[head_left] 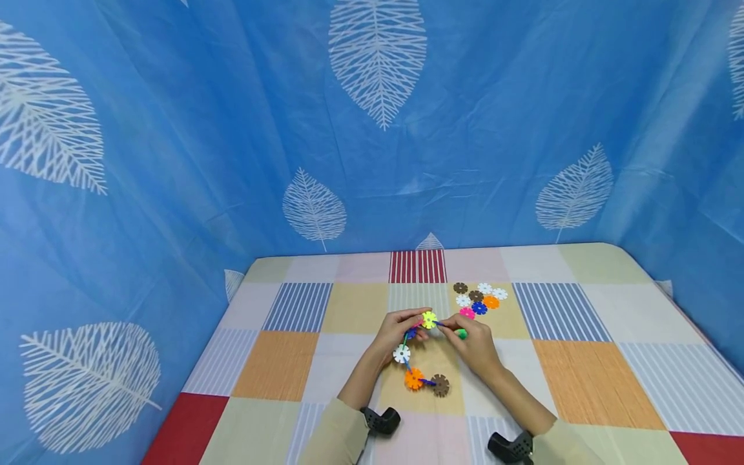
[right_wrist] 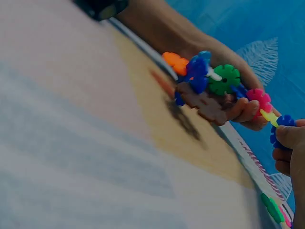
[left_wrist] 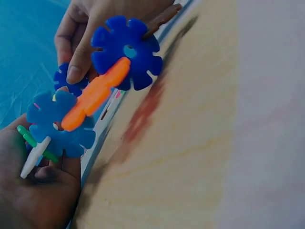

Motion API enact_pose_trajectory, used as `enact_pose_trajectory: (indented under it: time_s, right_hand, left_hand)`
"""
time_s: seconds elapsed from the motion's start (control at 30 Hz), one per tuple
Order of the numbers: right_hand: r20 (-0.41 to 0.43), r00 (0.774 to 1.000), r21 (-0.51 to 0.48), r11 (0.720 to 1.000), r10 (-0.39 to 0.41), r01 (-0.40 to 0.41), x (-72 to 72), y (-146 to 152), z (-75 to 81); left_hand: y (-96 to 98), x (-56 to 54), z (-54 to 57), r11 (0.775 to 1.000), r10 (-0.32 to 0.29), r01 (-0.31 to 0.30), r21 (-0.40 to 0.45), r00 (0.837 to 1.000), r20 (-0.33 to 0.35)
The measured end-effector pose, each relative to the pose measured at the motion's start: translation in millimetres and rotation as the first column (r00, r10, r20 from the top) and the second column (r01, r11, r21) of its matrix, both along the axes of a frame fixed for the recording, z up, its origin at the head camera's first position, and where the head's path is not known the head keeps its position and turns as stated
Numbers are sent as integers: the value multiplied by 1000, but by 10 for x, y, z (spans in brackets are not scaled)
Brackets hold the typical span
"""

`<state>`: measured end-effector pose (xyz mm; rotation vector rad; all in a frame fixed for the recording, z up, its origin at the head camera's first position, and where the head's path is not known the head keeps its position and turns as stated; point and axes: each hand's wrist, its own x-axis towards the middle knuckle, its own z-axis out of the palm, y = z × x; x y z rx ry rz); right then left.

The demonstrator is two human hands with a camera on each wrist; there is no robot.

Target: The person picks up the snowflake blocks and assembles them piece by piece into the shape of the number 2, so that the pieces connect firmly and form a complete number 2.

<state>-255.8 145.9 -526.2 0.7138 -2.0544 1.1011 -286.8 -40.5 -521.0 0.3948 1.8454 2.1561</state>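
Both hands work just above the patchwork cloth, near the middle of the table. The left hand grips the far end of a chain of notched plastic discs, fingers curled about the pink disc. The chain bends toward the near side, through an orange disc to a brown disc at its free end; shadows below suggest that end is off the cloth. The right hand pinches a blue disc between thumb and fingers, edge to edge with the yellow disc. Whether the notches have seated cannot be told.

Loose stock: a pile of discs lies beyond the right hand, and a green disc close beside it, partly hidden.

Step in hand, as judged: joining the blue disc to the yellow one. The next move seems to call for a steady left grip, notches aligned crosswise, and a firm push from the right.
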Motion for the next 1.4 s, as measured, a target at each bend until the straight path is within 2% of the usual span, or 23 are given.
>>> enact_pose_trajectory:
  time_s: [0.13,0.27,0.43,0.53,0.6,0.7,0.77,1.0,1.1,1.23,1.33,1.4]
  right_hand:
    - [43,999,26,1000,3,-4,-36,92,-10]
    - [99,994,54,998,-47,42,-67,270,-13]
    - [248,963,86,993,-104,86,-88,521,-22]
    - [353,933,122,992,-66,24,-85,626,-55]
    - [386,922,155,987,-16,-47,-86,664,-80]
    - [378,925,207,968,51,-138,-89,685,-107]
    - [359,930,230,959,72,-163,-93,688,-115]
    - [345,937,244,958,59,-150,-82,669,-114]
    - [373,926,210,967,59,-147,-73,643,-107]
    - [420,903,119,981,91,-154,-54,570,-75]
    - [444,880,-29,984,169,-175,-46,499,-52]
    - [446,855,-168,963,264,-210,-42,454,-44]
  left_hand:
    - [-12,-14,-8,1000,20,-20,17,1000,12]
    - [-27,-30,-15,997,42,-44,65,999,33]
    - [-40,-28,-16,994,23,-27,101,999,39]
    - [-42,-25,-12,994,17,-23,104,999,51]
    - [-42,-24,-7,995,21,-26,100,998,53]
    - [-41,-22,-4,995,32,-36,97,998,47]
    - [-39,-22,-8,995,38,-42,93,998,40]
    - [-34,-28,-25,995,45,-48,88,998,42]
    - [-32,-31,-32,995,40,-44,94,998,45]
    - [-37,-33,-32,994,31,-37,100,998,53]
    - [-46,-32,-25,994,21,-27,101,998,56]
    - [-54,-23,-7,996,15,-20,92,998,54]
